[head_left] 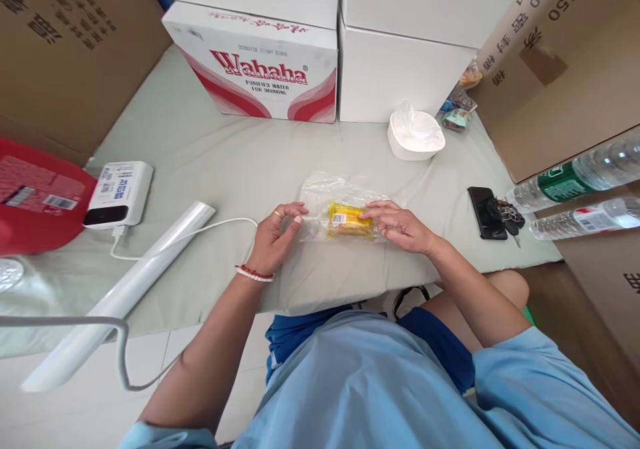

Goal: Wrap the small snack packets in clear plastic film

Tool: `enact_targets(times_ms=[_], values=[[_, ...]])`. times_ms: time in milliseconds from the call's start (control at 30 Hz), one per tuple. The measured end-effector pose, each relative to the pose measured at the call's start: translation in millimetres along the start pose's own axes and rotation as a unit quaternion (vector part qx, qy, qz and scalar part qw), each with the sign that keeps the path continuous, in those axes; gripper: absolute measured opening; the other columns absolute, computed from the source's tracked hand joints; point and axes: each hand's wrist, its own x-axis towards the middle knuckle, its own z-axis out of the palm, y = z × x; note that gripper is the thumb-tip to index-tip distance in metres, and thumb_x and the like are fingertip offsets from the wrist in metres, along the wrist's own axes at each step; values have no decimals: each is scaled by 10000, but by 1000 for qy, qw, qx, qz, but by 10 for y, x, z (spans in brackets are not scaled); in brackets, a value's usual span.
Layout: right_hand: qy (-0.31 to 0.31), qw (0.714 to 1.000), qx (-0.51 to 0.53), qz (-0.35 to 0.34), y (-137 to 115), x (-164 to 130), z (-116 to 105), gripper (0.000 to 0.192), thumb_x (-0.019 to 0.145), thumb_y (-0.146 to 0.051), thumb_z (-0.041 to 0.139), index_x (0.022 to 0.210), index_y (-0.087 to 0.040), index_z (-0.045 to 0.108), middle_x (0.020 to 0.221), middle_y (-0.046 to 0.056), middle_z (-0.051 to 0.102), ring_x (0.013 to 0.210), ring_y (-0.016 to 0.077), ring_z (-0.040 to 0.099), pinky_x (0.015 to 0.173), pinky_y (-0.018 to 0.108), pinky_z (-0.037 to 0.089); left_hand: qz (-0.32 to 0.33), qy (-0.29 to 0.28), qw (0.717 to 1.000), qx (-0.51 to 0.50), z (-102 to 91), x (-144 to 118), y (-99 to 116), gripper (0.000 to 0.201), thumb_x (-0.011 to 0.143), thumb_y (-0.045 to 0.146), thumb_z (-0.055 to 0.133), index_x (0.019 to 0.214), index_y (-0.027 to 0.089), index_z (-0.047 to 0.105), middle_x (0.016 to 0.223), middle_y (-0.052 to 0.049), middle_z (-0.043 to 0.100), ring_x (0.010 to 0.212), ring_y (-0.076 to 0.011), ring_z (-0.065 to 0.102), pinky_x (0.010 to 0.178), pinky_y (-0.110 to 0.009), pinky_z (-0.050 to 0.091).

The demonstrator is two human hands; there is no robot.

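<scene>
A yellow packaged snack (345, 220) with a barcode label lies flat on a clear plastic bag (330, 186), or inside it; I cannot tell which. At the bag's left edge, my left hand (277, 236) has thumb and forefinger pinched together on the plastic. From the other side, my right hand (406, 228) rests its outstretched fingertips on the packet's right end and the bag there. It is not wrapped round anything.
A Wahaha carton (265, 69) and white boxes stand at the back. Behind the bag is a white bowl (416, 144). Phone (486, 212), keys (507, 216) and bottles (567, 186) lie right. Left are a white cabled device (120, 192) and a white tube (150, 262).
</scene>
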Motion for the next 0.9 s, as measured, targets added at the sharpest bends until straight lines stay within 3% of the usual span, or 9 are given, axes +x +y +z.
enact_targets(times_ms=[267, 433, 500, 567, 633, 700, 767, 900], values=[[45, 986, 131, 89, -29, 49, 44, 344, 1029, -555, 504, 910, -258, 630, 1192, 52, 769, 1288, 237, 636, 1160, 458, 429, -63, 50, 997, 19, 136, 172, 44, 256, 996, 496, 505, 993, 243, 540, 1095, -78, 754, 1127, -241, 693, 1034, -412, 485], [70, 965, 196, 157, -39, 56, 86, 385, 988, -617, 552, 866, -252, 580, 1196, 55, 768, 1286, 250, 644, 1126, 447, 461, -140, 96, 982, 77, 214, 312, -28, 165, 960, 403, 496, 916, 249, 533, 945, -36, 743, 863, -216, 686, 861, -374, 518], [75, 960, 214, 162, -36, 50, 100, 391, 975, -616, 575, 837, -250, 561, 1181, 53, 771, 1286, 252, 645, 1135, 452, 454, -162, 128, 970, 128, 213, 321, -22, 148, 933, 388, 519, 905, 245, 547, 943, -45, 722, 846, -228, 667, 856, -397, 524], [75, 959, 224, 158, -39, 47, 110, 378, 972, -603, 585, 839, -250, 567, 1176, 50, 772, 1288, 251, 645, 1144, 460, 448, -114, 178, 959, 188, 204, 291, 65, 151, 918, 379, 545, 951, 234, 568, 1049, -85, 700, 1020, -271, 662, 963, -451, 508], [75, 959, 224, 159, -49, 50, 117, 376, 965, -605, 591, 840, -251, 574, 1167, 52, 773, 1289, 253, 645, 1152, 472, 442, -9, 201, 951, 236, 200, 242, 238, 181, 919, 361, 562, 1038, 226, 585, 1190, -117, 666, 1275, -307, 576, 1107, -503, 432], [76, 959, 217, 165, -66, 60, 121, 401, 948, -631, 597, 822, -252, 569, 1148, 59, 778, 1288, 264, 645, 1154, 486, 438, 92, 146, 950, 262, 215, 207, 448, 203, 932, 344, 566, 1104, 243, 602, 1249, -98, 662, 1414, -300, 483, 1211, -531, 324], [77, 960, 209, 169, -82, 73, 124, 426, 935, -653, 598, 805, -249, 561, 1136, 69, 781, 1286, 274, 646, 1151, 493, 436, 143, 29, 951, 273, 257, 213, 620, 207, 942, 344, 563, 1123, 269, 629, 1225, -60, 698, 1448, -290, 466, 1270, -557, 202], [79, 961, 207, 165, -89, 75, 130, 408, 939, -626, 599, 795, -248, 546, 1135, 72, 784, 1285, 274, 646, 1145, 490, 437, 119, -156, 944, 266, 391, 326, 690, 198, 935, 363, 563, 1077, 268, 663, 1220, -43, 739, 1471, -313, 462, 1272, -627, 94]])
